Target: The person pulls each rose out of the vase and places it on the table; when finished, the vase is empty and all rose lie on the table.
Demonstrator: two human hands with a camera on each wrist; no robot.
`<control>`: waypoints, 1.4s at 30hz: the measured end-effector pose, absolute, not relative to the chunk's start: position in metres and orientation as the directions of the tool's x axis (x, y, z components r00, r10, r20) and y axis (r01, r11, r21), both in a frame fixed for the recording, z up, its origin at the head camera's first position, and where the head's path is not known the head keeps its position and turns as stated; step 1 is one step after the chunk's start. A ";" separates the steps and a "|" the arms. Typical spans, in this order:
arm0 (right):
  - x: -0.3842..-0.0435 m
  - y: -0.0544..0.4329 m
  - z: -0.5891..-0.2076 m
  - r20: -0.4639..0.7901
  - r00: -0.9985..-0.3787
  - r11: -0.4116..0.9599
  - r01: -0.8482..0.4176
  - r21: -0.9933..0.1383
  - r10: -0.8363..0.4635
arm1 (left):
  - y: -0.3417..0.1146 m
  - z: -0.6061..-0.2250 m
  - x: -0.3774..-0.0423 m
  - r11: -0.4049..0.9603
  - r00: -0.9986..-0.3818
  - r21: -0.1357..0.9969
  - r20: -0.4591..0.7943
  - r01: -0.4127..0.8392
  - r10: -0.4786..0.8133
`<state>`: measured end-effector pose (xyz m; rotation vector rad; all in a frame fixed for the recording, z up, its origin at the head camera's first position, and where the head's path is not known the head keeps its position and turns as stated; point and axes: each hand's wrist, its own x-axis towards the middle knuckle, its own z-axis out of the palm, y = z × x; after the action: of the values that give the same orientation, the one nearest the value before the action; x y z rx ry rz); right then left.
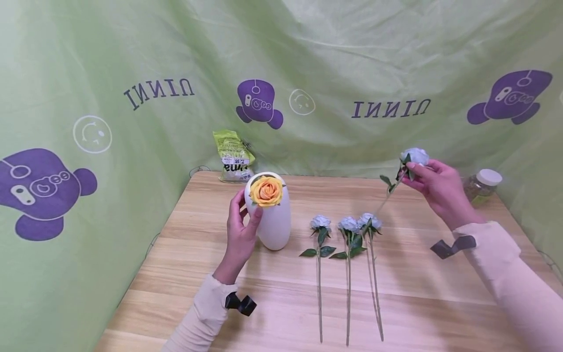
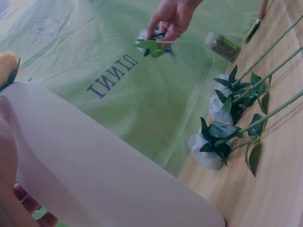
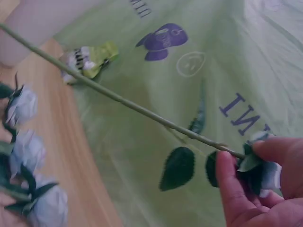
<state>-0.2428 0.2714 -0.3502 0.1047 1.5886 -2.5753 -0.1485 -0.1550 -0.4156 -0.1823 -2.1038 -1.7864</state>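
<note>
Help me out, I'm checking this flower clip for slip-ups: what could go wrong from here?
The right hand pinches the pale blue rose just under its head, so the long stem hangs free and may sweep the three roses lying on the table. The vase is narrow, an orange rose fills its mouth, and only the left hand steadies it, so a nudge might tip it.

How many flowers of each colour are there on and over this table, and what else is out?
Pale blue roses: 4, three lying on the table, one in the right hand
Orange rose: 1, in the white vase
White vase: 1, held by the left hand
Green packet: 1
Lidded jar: 1
Total: 8
</note>
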 end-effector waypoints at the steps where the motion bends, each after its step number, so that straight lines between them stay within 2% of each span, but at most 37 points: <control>1: -0.243 0.274 -0.352 -0.143 -0.986 -0.389 0.164 -0.907 -0.083 | -0.155 -0.416 -0.148 0.186 -0.923 0.925 0.359 0.331 -0.140; 6: -0.245 0.284 -0.369 -0.232 -0.961 -0.070 0.245 -0.967 -0.153 | -0.156 -0.416 -0.148 0.190 -0.923 0.925 0.358 0.329 -0.144; 11: -0.244 0.294 -0.396 -0.291 -0.935 0.274 0.231 -0.933 -0.201 | -0.154 -0.412 -0.146 0.178 -0.924 0.928 0.353 0.327 -0.144; 16: -0.237 0.299 -0.415 -0.335 -0.908 0.443 0.199 -0.874 -0.253 | -0.153 -0.413 -0.147 0.181 -0.919 0.923 0.367 0.341 -0.143; 25: -0.230 0.295 -0.432 -0.413 -0.867 0.515 0.228 -0.826 -0.279 | -0.154 -0.417 -0.149 0.192 -0.909 0.913 0.390 0.361 -0.145; 42: -0.230 0.287 -0.446 -0.487 -0.832 0.460 0.335 -0.822 -0.266 | -0.154 -0.416 -0.148 0.200 -0.912 0.913 0.385 0.355 -0.140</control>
<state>-0.2299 0.2872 -0.4458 0.0571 2.1461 -1.3853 -0.1482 -0.1543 -0.4162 -0.2005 -2.0972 -1.7597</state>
